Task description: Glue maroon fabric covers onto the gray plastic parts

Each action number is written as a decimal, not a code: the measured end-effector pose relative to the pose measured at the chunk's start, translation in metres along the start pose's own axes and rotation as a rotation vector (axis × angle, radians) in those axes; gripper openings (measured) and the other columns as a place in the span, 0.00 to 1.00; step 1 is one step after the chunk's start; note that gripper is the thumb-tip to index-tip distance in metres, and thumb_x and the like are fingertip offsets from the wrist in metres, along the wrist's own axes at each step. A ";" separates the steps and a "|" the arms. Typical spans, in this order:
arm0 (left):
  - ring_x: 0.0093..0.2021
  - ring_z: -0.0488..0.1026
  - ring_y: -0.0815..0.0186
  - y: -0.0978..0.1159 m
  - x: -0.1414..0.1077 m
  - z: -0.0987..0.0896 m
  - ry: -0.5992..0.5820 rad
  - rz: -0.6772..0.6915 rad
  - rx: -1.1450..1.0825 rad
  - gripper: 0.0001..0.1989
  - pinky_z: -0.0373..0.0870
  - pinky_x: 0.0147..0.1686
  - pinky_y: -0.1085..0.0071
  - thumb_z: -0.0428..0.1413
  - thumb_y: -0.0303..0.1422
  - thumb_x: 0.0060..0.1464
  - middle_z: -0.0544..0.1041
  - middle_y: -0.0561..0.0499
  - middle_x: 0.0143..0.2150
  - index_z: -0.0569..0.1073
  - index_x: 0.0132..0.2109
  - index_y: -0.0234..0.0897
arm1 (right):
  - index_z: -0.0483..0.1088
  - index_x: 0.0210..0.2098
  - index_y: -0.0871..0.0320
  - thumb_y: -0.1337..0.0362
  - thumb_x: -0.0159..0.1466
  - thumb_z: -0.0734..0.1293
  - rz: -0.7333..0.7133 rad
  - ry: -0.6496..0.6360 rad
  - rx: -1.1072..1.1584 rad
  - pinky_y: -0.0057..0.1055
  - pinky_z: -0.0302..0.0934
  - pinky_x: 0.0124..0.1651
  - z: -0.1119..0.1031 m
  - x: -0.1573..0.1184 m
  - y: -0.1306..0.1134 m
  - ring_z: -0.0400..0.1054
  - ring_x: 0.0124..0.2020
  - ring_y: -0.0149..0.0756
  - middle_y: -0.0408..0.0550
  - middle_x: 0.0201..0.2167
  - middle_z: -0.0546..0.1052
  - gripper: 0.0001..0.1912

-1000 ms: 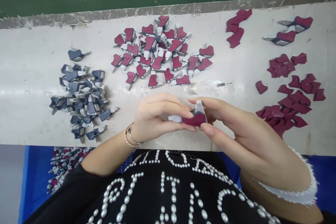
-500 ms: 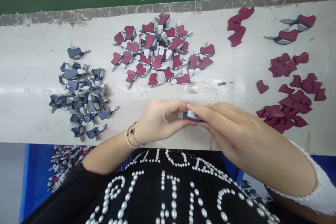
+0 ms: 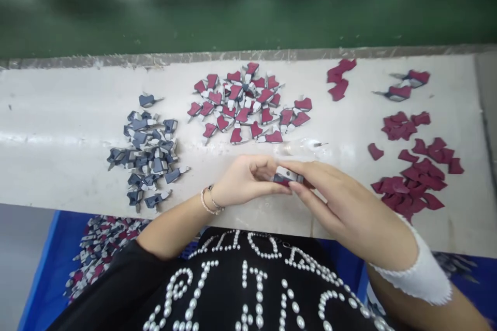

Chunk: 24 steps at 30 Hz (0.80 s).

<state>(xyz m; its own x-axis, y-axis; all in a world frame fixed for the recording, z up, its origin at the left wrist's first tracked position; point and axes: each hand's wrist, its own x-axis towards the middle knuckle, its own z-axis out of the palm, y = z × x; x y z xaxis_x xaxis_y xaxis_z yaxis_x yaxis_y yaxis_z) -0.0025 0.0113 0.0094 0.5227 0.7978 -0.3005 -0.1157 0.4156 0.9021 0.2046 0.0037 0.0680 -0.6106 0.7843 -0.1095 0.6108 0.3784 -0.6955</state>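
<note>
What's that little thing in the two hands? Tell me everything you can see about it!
The small part has a light grey face with a dark round hole, turned up toward the camera. Dark blue-grey and a bit of maroon show at its side nearest the person's body. It looks like hard plastic. The left hand and right hand pinch it between them, above the white tabletop. The hands hide some of it, so its whole shape can't be seen.
</note>
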 end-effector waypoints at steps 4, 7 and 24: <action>0.31 0.76 0.70 0.008 -0.005 0.009 0.022 -0.002 0.107 0.13 0.75 0.34 0.73 0.70 0.32 0.46 0.78 0.53 0.30 0.73 0.34 0.33 | 0.66 0.59 0.54 0.66 0.75 0.56 0.003 0.061 0.039 0.41 0.70 0.49 0.003 -0.007 -0.006 0.73 0.48 0.41 0.50 0.47 0.78 0.16; 0.26 0.70 0.73 0.013 -0.012 0.017 0.063 0.036 0.254 0.15 0.69 0.29 0.75 0.70 0.35 0.46 0.72 0.56 0.25 0.71 0.31 0.34 | 0.67 0.57 0.54 0.67 0.74 0.56 0.016 0.112 0.038 0.43 0.70 0.47 0.007 -0.014 -0.014 0.72 0.45 0.42 0.50 0.43 0.77 0.16; 0.28 0.68 0.72 0.036 -0.057 0.055 0.212 0.297 0.406 0.14 0.68 0.30 0.76 0.70 0.34 0.47 0.73 0.55 0.25 0.73 0.28 0.33 | 0.59 0.64 0.47 0.69 0.74 0.56 -0.177 0.200 -0.035 0.42 0.72 0.48 0.000 -0.058 -0.045 0.72 0.48 0.41 0.48 0.48 0.76 0.21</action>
<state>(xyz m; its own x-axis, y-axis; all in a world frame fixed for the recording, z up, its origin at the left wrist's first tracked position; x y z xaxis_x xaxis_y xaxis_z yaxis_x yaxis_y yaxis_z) 0.0098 -0.0430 0.0757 0.3306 0.9432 -0.0327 0.1253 -0.0095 0.9921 0.2128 -0.0590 0.1060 -0.5996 0.7849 0.1566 0.5226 0.5321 -0.6662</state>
